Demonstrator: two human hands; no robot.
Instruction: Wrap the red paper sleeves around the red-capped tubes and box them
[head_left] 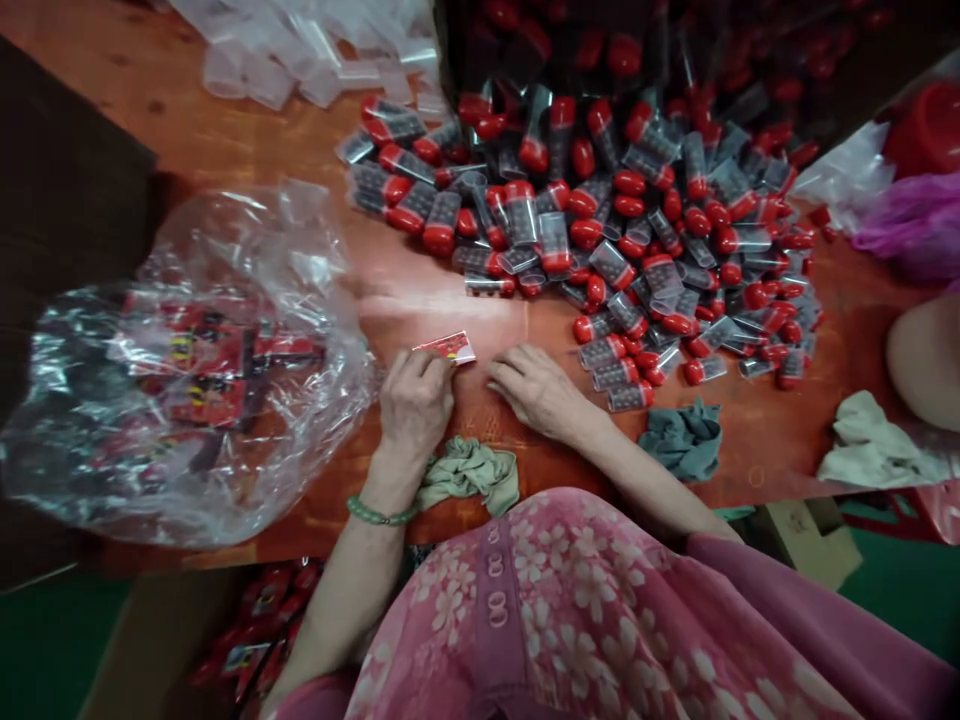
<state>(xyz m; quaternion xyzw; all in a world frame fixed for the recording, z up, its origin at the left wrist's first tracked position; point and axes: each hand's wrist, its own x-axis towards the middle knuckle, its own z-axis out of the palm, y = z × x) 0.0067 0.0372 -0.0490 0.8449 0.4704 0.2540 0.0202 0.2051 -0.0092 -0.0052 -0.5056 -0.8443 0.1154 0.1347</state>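
Observation:
My left hand (418, 398), with a green bead bracelet (381, 514) at the wrist, is closed on a small red printed card (450, 347) with white and yellow parts. The card's left end lies under my fingers; whether it is a flat card or a thin packet I cannot tell. My right hand (534, 388) rests on the orange tabletop (480, 415) just right of the card, fingers loosely bent and holding nothing visible. Beyond it spreads a pile of clear tubes with red caps (555, 240), with small dark contents.
A clear plastic bag (300, 440) with red printed packs (210, 365) lies left. Frosted empty tubes (300, 60) are at the back. A pale green cloth (472, 475), a dark cloth (682, 438) and a whitish cloth (870, 440) lie along the front edge. Red packs (259, 620) sit below.

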